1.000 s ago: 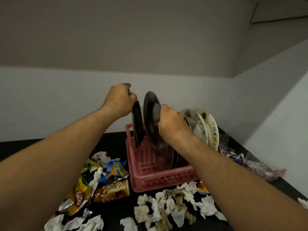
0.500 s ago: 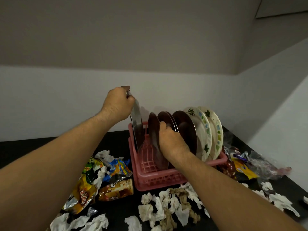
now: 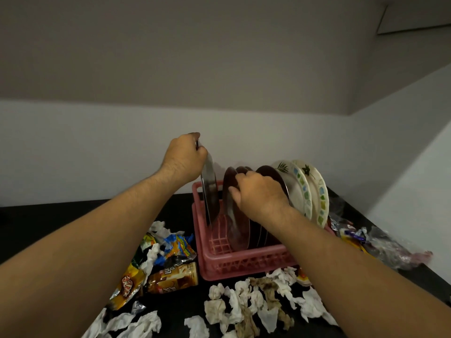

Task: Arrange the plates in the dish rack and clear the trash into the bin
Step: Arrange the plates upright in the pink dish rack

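Not much can be read here. White lettering is printed on the brown packet [image 3: 173, 276] and a red logo on the yellow packet [image 3: 128, 282], but both are too crumpled and blurred to be made out. A blue packet [image 3: 178, 245] is wedged just behind them, with no legible text either.

All of that is piled on the black counter [image 3: 48, 223] just left of the pink dish rack [image 3: 244, 263]. Crumpled tissues [image 3: 244, 306] (some white, some stained brownish) are scattered along the rack's near side and off to the lower left. More wrappers [image 3: 353, 234] and a clear plastic bag [image 3: 390, 252] are heaped at the rack's right, near the corner of the wall [image 3: 402, 167]. Part of the rack's right half is blocked from view by the right forearm.

Inside the rack, everything is stood on edge. A steel plate [image 3: 211, 191] is held at the left end, its top rim clamped in the curled fingers of the left hand [image 3: 185, 154]. Next comes the front brown plate [image 3: 235, 220], leaning a bit, with the right hand [image 3: 262, 197] hooked over its rim, thumb pressed on its face and fingers curled over the top. More brown plates [image 3: 268, 172] are lined up behind that hand, and two patterned plates [image 3: 303, 191] are leaned at the far right end.
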Motion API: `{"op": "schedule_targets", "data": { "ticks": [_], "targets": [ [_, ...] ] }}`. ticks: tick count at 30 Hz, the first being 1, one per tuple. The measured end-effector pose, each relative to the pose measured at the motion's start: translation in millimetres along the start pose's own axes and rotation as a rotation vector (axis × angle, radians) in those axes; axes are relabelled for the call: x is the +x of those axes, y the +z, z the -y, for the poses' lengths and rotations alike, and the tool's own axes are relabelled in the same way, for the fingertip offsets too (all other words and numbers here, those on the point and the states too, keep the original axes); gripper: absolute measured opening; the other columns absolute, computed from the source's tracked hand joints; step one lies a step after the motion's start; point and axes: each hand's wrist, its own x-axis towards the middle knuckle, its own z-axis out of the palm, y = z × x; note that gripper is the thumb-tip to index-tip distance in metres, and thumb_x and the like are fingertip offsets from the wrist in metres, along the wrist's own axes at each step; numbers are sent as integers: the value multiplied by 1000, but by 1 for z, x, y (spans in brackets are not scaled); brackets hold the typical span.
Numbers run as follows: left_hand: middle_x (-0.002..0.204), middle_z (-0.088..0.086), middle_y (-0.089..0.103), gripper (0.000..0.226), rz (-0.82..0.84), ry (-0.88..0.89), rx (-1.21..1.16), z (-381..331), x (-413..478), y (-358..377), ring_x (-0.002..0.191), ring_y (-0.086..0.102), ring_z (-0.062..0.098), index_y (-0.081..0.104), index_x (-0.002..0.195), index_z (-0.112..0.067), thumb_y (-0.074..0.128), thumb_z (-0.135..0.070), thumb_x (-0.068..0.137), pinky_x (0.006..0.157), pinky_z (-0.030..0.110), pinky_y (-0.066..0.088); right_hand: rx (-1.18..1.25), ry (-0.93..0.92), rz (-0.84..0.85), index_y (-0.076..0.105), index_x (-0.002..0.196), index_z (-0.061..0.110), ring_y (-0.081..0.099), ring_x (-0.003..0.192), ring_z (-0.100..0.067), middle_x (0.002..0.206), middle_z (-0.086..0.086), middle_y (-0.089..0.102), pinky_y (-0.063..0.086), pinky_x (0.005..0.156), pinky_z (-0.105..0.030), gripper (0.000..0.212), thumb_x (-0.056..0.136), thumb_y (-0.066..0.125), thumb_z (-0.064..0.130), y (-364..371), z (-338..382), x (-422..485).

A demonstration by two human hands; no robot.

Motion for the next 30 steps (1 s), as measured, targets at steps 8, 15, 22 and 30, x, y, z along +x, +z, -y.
{"op": "schedule_targets", "data": {
  "ticks": [8,15,22,30],
  "targets": [
    [127,13,62,48,-32,-80,-74,3,-3,8,113,60,28,42,144,-13,49,-17,97,99,40,50,789,49,189,41,146,29,57,118,-10,131,6,60,50,98,-38,62,92,53,58,12,24,-13],
    [127,12,60,54,-59,-168,-189,7,0,5,104,62,23,36,148,-12,53,-19,97,92,41,55,720,8,217,7,154,37,58,120,-24,140,-5,52,50,99,-49,70,97,45,52,26,34,-25],
    [116,11,66,37,-81,-147,-222,6,-1,4,99,66,27,60,129,-10,47,-29,99,88,44,56,557,-102,167,16,156,19,54,69,-12,81,5,54,47,69,-33,59,101,34,33,10,31,-19],
    [85,2,61,29,-116,-126,-236,-2,6,-8,85,64,24,67,111,-8,42,-14,99,79,41,58,574,-123,157,18,157,18,58,61,-9,69,4,58,49,61,-26,56,105,33,34,-10,25,-18]
  ]
}}
